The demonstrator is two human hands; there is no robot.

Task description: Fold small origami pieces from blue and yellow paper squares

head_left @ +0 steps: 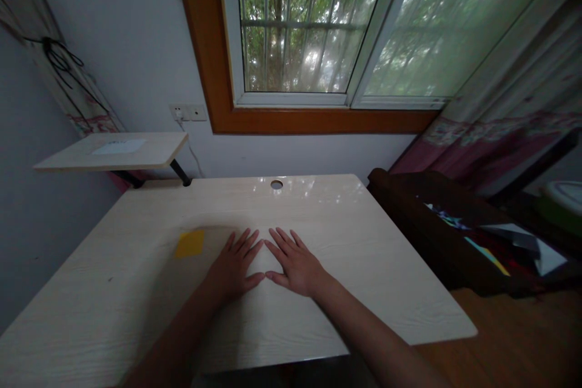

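Observation:
My left hand (235, 264) lies flat, palm down, on the pale wood-grain table (364, 273), fingers spread. Beside it my right hand (293, 260) rests the same way, also with spread fingers. The two thumb tips meet or nearly meet, and the index fingertips come close together. Neither hand holds anything. A square yellow sheet of paper (190, 243), perhaps a sticky note, lies on the tabletop to the left of my left hand, apart from it.
A small raised shelf (168, 148) bearing a white paper (119, 146) stands at the table's back left. Near the back edge is a round cable hole (276, 184). To the right stands dark wooden furniture (409, 194) with papers on it. A window (304, 30) is behind.

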